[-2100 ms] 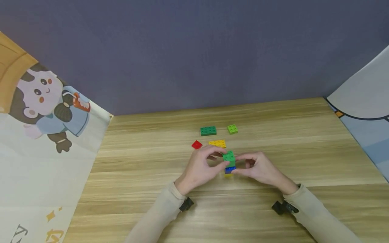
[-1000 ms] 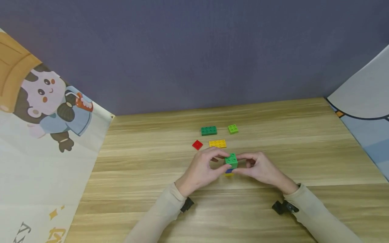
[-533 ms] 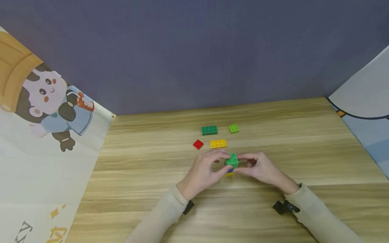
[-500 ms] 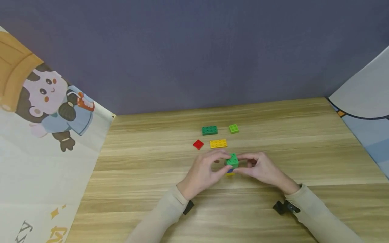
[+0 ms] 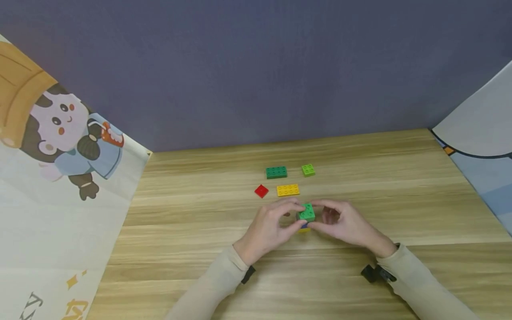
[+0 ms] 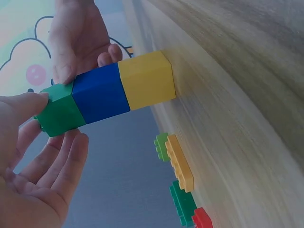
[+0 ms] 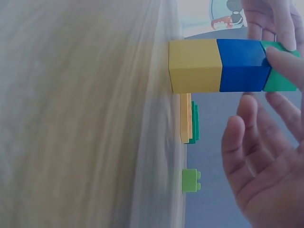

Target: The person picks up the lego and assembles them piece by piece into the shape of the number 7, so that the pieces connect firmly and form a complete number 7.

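A stack of three toy building bricks stands upright on the wooden table (image 5: 208,195). Its yellow brick (image 6: 147,80) is lowest, a blue brick (image 7: 242,66) sits in the middle, and a bright green brick (image 5: 306,213) tops it. With thumb and fingers, my left hand (image 5: 266,229) pinches the green brick from its left side. From the right, my right hand (image 5: 344,224) holds the stack near the blue-green joint, thumb on the near side and index finger by the far side. Whether that index finger presses the brick is hard to tell.
Behind the stack lie a flat yellow brick (image 5: 288,190), a red tile (image 5: 262,191), a dark green brick (image 5: 276,172) and a small lime brick (image 5: 308,170). A dark wall (image 5: 256,75) rises along the table's back edge.
The green brick has shifted slightly right and turned, and less of the blue brick shows below it. My right index finger has lifted a little; both hands stay at the stack.
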Available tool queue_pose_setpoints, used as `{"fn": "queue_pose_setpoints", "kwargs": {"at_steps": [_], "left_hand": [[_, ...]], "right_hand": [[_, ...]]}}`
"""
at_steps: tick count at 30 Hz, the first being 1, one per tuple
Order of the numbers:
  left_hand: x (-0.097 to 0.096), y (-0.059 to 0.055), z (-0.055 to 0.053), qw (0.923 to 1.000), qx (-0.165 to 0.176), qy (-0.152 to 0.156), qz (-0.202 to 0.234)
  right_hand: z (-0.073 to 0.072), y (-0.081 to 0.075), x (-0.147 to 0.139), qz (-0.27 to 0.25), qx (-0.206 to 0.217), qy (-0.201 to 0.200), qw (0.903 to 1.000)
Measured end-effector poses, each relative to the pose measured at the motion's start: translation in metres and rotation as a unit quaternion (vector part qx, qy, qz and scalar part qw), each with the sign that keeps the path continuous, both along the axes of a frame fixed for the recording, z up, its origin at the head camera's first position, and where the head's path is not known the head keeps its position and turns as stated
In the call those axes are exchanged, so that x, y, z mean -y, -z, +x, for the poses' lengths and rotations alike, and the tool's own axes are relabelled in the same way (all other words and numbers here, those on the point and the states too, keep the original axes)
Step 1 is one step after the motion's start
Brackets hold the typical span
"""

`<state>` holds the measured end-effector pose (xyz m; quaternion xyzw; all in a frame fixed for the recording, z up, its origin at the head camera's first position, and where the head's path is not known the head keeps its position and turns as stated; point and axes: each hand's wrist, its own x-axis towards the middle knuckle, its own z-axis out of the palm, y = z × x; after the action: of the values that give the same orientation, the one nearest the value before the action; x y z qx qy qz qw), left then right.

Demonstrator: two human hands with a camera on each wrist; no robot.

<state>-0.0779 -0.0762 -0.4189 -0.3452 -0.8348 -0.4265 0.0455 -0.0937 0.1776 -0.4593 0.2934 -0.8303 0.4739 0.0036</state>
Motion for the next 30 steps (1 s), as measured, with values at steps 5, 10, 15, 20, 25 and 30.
{"fn": "queue_pose_setpoints", "kwargs": {"at_steps": [5, 10, 15, 20, 25, 30], "left_hand": [[0.0, 0.001, 0.0, 0.9998, -0.021, 0.001, -0.005], [0.0, 0.002, 0.0, 0.9995, -0.032, 0.001, -0.003], [0.0, 0.002, 0.001, 0.9993, -0.036, -0.006, 0.002], [0.0, 0.004, 0.001, 0.9991, -0.039, -0.013, 0.006], [0.0, 0.005, 0.001, 0.9989, -0.044, -0.016, 0.005], [-0.001, 0.001, -0.001, 0.9971, -0.074, -0.01, -0.013]], "right_hand": [[0.001, 0.0, 0.001, -0.018, -0.01, 0.001, 0.9998], [0.002, -0.004, 0.003, -0.012, -0.003, 0.011, 0.9999], [0.002, -0.008, 0.004, 0.004, 0.012, 0.014, 0.9998], [-0.001, -0.008, 0.004, 0.014, 0.007, 0.014, 0.9998], [-0.002, -0.008, 0.003, 0.026, 0.009, 0.018, 0.9995], [0.001, -0.014, 0.006, 0.02, 0.024, 0.012, 0.9994]]}}
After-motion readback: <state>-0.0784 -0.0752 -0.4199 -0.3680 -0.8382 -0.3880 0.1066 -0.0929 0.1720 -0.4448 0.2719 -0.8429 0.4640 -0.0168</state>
